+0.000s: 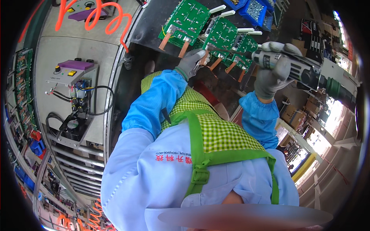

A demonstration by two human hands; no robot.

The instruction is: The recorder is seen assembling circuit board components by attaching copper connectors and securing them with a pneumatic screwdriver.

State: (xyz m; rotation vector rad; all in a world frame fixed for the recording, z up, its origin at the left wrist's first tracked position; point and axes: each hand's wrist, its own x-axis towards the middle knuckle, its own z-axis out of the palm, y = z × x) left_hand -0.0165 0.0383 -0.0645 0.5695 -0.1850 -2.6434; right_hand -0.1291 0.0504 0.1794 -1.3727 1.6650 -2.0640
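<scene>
My left hand (189,64), in a grey glove, is closed round a flat copper strip (204,57) at the near edge of the middle green circuit board (220,35). My right hand (273,75), gloved too, grips a grey and black power tool (304,73) with a green collar at its rear. From the tool's front a long thin dark nose (230,51) reaches left, its end at or near that strip; contact cannot be made out. Another green board (189,18) lies to the left and a smaller-looking one (246,45) to the right, both with copper strips hanging off their near edges.
The boards rest on a dark worktop (148,34). Blue bins (254,10) of small metal parts stand at the far right of it. On the left, a bench holds a control box (73,73) with cables, beside a roller conveyor (83,169). An orange coiled hose (123,29) hangs at upper left.
</scene>
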